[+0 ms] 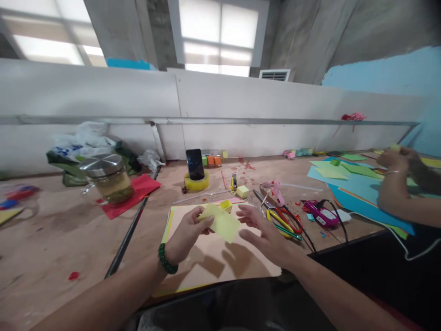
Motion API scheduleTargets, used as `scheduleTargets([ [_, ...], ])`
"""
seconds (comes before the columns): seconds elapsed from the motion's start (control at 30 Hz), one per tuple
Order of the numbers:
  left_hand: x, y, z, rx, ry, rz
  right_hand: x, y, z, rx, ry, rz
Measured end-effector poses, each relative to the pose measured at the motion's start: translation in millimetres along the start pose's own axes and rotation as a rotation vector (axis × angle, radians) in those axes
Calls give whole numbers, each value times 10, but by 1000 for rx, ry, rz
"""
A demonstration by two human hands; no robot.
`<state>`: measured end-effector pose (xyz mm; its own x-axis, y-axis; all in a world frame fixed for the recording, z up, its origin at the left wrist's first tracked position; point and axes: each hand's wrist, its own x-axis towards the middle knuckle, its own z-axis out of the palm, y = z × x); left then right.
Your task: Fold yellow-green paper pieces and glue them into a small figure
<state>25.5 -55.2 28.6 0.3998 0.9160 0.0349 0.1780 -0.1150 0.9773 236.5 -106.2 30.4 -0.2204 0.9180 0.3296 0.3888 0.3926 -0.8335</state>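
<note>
Preferably, while the left fingers (204,224) pinch the yellow paper (225,224), the parted, empty right fingers (251,214) should steady its free side.

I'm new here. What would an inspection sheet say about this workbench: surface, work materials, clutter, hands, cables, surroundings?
Surface: brown tabletop with red scraps.
Work materials: pale yellow paper above peach sheets; pale yellow cube behind.
Clutter: pink glue gun, phone standing at yellow tape roll, lidded glass jar on red paper.
Hands: left hand pinches the pale yellow paper; right hand open beside it.
Cables: black cable at purple power strip; white cable hanging past the table edge.
Surroundings: white partition, windows above it; co-worker's hand at right.
</note>
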Motion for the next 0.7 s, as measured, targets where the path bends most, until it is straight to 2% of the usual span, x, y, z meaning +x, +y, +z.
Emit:
scheduleTargets([
  [0.1, -48, 26, 7, -287, -2, -91, 242, 105, 105, 342, -50, 113],
  [0.17, -111, -32, -5, -243, -40, -128, 310, 133, 145, 427, -119, 169],
  [0.23, -189, -126, -44, -46, -5, -38, 308, 151, 151, 402, -226, 228],
  [0.3, -268, -209, -89, 285, 33, 188, 280, 194, 146, 363, -310, 285],
  [0.4, -352, -238, -107, 805, -54, 497, 264, 331, 163, 391, -342, 344],
  [0.47, -365, -201, -77, 1028, -126, 600, 271, 426, 184, 427, -347, 363],
  [0.53, -352, -163, -33, 1167, -168, 655, 267, 468, 191, 360, -342, 362],
  [0.6, -331, -158, 9, 1250, -219, 665, 229, 433, 174, 137, -303, 303],
  [0.7, -318, -211, 52, 1256, -277, 602, 107, 284, 132, -320, -213, 13],
])
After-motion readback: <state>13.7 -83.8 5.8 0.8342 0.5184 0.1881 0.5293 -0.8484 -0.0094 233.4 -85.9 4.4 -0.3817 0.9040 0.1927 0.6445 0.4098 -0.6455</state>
